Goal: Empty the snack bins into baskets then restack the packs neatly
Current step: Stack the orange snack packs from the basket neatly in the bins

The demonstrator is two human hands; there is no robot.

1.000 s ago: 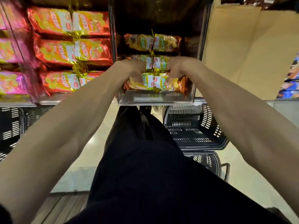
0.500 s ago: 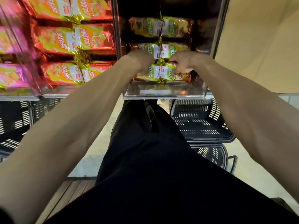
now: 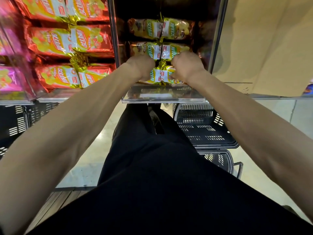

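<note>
A large tan cardboard sheet point(image 3: 264, 48) stands at the upper right above a grey shelf ledge point(image 3: 274, 98), a pale glossy floor point(image 3: 89, 163) spreads below, dark wooden slats point(image 3: 50, 204) lie at the lower left, and the person's black trousers point(image 3: 152, 175) fill the lower middle.

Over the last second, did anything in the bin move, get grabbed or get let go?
Nothing was picked up or released. The left hand and right hand stay curled on the front packs in the clear bin, and the packs have hardly moved. Only the camera view drifts slightly. The black basket on the floor stays put.
</note>
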